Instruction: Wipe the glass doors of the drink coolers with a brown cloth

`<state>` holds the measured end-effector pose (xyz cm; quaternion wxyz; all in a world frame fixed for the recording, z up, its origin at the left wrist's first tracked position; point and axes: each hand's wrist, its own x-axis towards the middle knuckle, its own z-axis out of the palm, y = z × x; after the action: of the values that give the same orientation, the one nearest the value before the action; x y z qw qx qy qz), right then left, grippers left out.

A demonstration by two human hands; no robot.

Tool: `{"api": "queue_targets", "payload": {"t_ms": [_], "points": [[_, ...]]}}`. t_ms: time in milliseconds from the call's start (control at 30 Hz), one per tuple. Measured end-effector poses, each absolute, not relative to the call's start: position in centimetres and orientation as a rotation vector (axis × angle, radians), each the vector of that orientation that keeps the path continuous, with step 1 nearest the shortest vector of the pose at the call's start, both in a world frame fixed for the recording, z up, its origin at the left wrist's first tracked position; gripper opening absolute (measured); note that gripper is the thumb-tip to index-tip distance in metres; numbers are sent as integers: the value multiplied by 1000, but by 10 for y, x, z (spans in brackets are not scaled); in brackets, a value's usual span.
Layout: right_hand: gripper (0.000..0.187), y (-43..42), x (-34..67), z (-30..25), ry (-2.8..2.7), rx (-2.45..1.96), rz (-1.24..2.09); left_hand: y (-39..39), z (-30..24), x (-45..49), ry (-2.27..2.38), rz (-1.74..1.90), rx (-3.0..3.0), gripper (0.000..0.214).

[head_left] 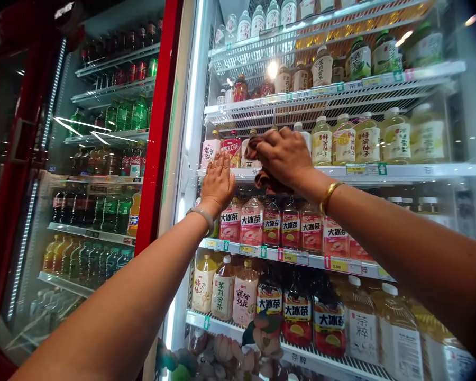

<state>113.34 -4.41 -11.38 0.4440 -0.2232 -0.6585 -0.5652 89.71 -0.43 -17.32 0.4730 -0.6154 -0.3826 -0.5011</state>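
My left hand (pixel 218 182), with a pale bangle at the wrist, is stretched out with its fingers straight. It appears to rest flat against the glass door of a lit drinks fridge. To its right, my right hand (pixel 283 156) is closed around a bunched brown cloth (pixel 267 182), pressed at the glass. A gold bangle (pixel 328 197) circles that wrist. Behind the glass, close to both hands, stand a red-labelled bottle (pixel 230 145) and a bottle with a pale pink label (pixel 210 148). Part of the cloth is hidden by my right fingers.
Several shelves (pixel 341 172) of bottled tea fill the fridge. A red frame (pixel 154 137) divides it from another drinks cooler (pixel 103 132) on the left. Flower shapes (pixel 230 352) show low on the glass, and a light reflects in it higher up.
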Motion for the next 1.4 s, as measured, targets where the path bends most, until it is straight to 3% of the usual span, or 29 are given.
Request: {"api": "queue_targets", "payload": {"t_ms": [167,400,667,867,1033,1200,1400], "points": [[44,-37,1094,-93,-1524,-531,-1248,-3,-173,898,-920,-1243,-1492,65],[40,-46,1089,-141,-1772,-506,-1517,-10,-177,893,-930,-1214,-1589,64],[37,-38,1053,-117,-1608,-603,-1310,-11,-188,885,-1103,-1419,-1468,68],[37,-38,1048,-136,-1803,-427,-1464,-14,-199,863,-1027,-1207,-1553,64],[37,-37,1044,-126,-1629,-554,-1286,-12,-212,845,-1003,-1112,-1578,67],[34,-38,1012,-156,-1717,-513,-1322,-10,-215,847,-1013,-1164,-1543,62],[36,-43,1056,-176,-1876,-418,-1473,-10,-215,845,-1002,-1176,-1560,67]]}}
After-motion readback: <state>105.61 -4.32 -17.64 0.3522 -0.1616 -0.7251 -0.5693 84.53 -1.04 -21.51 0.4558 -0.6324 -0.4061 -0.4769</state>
